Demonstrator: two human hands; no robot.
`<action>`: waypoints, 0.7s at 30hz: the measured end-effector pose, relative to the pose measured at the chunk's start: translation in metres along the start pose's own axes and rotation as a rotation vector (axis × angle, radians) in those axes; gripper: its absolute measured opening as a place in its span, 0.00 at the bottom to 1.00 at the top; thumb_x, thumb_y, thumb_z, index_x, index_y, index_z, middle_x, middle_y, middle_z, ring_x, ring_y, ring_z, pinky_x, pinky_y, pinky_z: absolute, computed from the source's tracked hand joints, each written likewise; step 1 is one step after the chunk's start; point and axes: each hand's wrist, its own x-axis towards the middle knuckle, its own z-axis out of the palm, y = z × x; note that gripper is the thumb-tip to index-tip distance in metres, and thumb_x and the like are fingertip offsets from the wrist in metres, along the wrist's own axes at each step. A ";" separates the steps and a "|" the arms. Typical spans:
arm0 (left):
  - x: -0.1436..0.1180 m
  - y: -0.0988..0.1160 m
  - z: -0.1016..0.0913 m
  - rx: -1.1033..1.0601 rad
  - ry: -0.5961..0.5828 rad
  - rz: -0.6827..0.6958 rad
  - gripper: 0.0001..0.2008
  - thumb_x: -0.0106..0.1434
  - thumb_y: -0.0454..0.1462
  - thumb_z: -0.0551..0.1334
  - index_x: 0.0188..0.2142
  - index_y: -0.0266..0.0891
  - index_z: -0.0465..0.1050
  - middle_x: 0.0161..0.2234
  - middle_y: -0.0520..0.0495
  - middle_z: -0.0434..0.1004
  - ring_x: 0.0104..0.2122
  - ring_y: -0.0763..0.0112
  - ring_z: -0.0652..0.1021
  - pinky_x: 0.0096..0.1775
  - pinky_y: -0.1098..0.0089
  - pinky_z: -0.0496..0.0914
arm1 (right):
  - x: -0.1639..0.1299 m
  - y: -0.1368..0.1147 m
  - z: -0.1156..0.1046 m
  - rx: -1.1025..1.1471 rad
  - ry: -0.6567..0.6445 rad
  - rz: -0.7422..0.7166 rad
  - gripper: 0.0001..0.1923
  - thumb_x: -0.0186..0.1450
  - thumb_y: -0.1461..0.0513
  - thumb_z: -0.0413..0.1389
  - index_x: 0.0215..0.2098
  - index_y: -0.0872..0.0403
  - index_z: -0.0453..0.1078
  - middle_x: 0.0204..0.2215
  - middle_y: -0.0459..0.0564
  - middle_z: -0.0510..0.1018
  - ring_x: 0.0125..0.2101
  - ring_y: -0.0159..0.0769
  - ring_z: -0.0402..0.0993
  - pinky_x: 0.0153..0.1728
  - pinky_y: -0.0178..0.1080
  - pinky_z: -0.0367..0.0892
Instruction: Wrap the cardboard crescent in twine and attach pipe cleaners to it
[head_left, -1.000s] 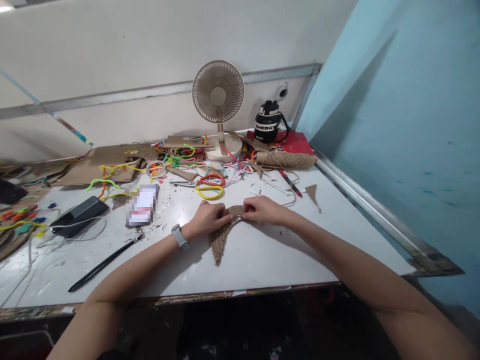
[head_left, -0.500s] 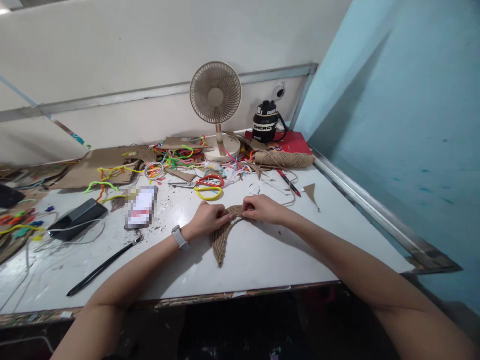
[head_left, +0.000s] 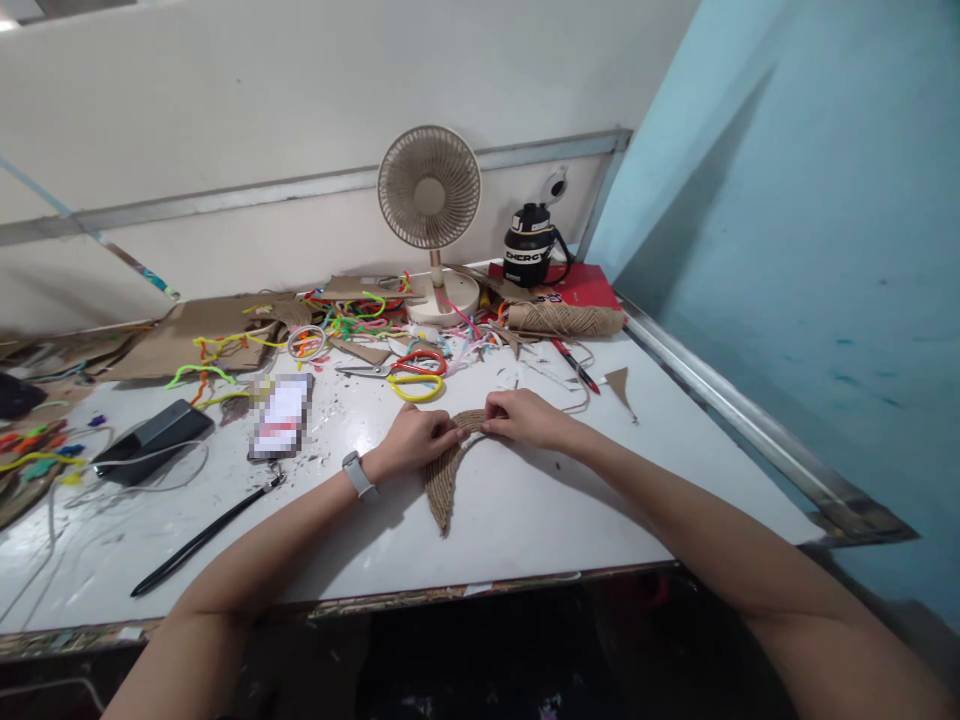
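A curved, pointed piece covered in rows of brown jute twine (head_left: 442, 490) lies on the white table, its tip toward me. My left hand (head_left: 418, 437) is closed on its upper left part, thumb and fingers pressed together. At the piece's upper right end, my right hand (head_left: 525, 418) pinches its edge, close to the left fingertips. A strand of twine (head_left: 581, 402) runs from behind my right hand toward the roll of jute twine (head_left: 566, 320). My fingers hide the middle and right end of the piece.
Scissors with red and yellow handles (head_left: 417, 376) lie beyond my hands. A phone (head_left: 281, 415) and a black box-shaped device (head_left: 154, 440) are at left. Behind stand a fan (head_left: 429, 195) and a black jug (head_left: 527, 245), among cardboard (head_left: 195, 335) and coloured pipe cleaners. A pen (head_left: 575, 365) lies at right.
My right fingers have shifted very slightly left along the twine-covered piece. Both hands keep their grip; the whole view has moved a little.
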 end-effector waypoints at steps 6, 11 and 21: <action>-0.001 -0.001 0.001 0.016 0.004 0.023 0.23 0.67 0.51 0.54 0.23 0.37 0.66 0.16 0.55 0.60 0.19 0.76 0.59 0.30 0.69 0.53 | 0.000 -0.001 0.001 -0.039 0.008 0.001 0.07 0.61 0.58 0.58 0.32 0.54 0.72 0.29 0.48 0.79 0.30 0.35 0.71 0.28 0.33 0.57; 0.001 0.001 -0.002 -0.006 -0.022 0.007 0.22 0.66 0.49 0.55 0.23 0.37 0.68 0.17 0.54 0.64 0.20 0.76 0.61 0.29 0.70 0.53 | 0.001 0.000 0.003 -0.052 0.017 0.022 0.08 0.61 0.57 0.57 0.31 0.53 0.73 0.28 0.47 0.79 0.30 0.34 0.71 0.27 0.32 0.56; -0.001 0.009 -0.003 0.092 0.152 0.063 0.14 0.66 0.47 0.57 0.36 0.41 0.76 0.38 0.44 0.78 0.41 0.62 0.75 0.47 0.60 0.63 | 0.003 0.002 0.005 -0.052 0.023 0.057 0.09 0.60 0.55 0.57 0.30 0.53 0.73 0.30 0.47 0.80 0.32 0.35 0.72 0.27 0.33 0.55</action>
